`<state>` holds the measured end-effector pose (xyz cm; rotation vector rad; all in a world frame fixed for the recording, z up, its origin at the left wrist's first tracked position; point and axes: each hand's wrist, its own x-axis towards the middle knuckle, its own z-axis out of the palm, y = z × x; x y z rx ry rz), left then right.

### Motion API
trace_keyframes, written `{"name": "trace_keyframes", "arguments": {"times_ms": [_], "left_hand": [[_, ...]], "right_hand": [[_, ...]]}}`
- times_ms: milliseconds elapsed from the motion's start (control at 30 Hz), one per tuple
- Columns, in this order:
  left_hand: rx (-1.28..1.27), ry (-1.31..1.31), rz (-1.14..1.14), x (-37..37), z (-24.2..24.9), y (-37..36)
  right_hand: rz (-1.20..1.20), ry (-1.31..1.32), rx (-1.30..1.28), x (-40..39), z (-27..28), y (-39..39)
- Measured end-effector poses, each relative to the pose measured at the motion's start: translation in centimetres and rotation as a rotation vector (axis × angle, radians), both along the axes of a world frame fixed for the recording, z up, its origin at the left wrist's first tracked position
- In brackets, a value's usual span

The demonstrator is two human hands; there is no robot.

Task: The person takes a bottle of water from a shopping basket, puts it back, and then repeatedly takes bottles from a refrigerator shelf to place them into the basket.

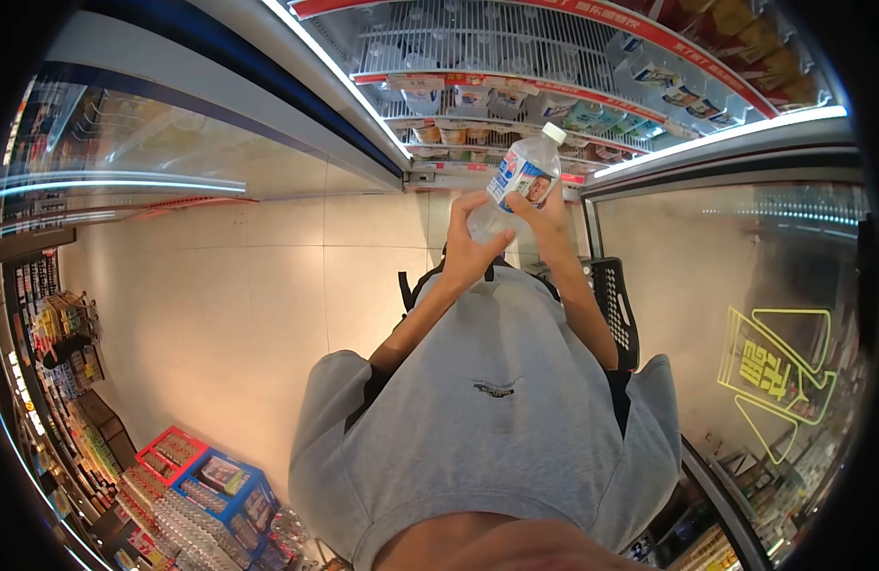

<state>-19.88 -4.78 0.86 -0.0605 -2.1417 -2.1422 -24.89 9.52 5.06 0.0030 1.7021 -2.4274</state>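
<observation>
A clear plastic bottle [517, 181] with a white cap and a blue-and-white label is held up in front of my chest, its cap tilted up and to the right. My left hand [470, 246] wraps the lower left side of the bottle, near its base. On the other side, my right hand [546, 217] grips it, with the thumb across the label. Both hands are closed round the same bottle.
An open fridge with wire shelves [478, 48] of packaged goods stands ahead. Glass doors flank me; the right door [782, 285] has yellow lettering. A black basket [613, 305] is by my right forearm. Boxed bottles [225, 485] stand on the floor at lower left.
</observation>
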Motion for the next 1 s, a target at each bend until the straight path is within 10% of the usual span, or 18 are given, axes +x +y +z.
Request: {"name": "trace_keyframes", "arguments": {"times_ms": [267, 400, 667, 1000], "left_hand": [[-0.127, 0.011, 0.136, -1.2, 1.0, -1.1], [0.005, -0.105, 0.133, -0.1, 0.1, -2.7], [0.18, -0.234, 0.162, 2.5, -1.5, -6.1], [0.204, -0.194, 0.177, 2.0, -2.3, -7.6]], "right_hand": [[0.005, 0.259, 0.025, -12.0, 0.0, -3.1], [-0.09, -0.007, 0.172, -20.9, 4.9, -5.0], [-0.303, 0.715, 1.117, -36.8, -1.3, -7.0], [-0.157, 0.674, 0.653, -32.0, -2.9, -7.7]]}}
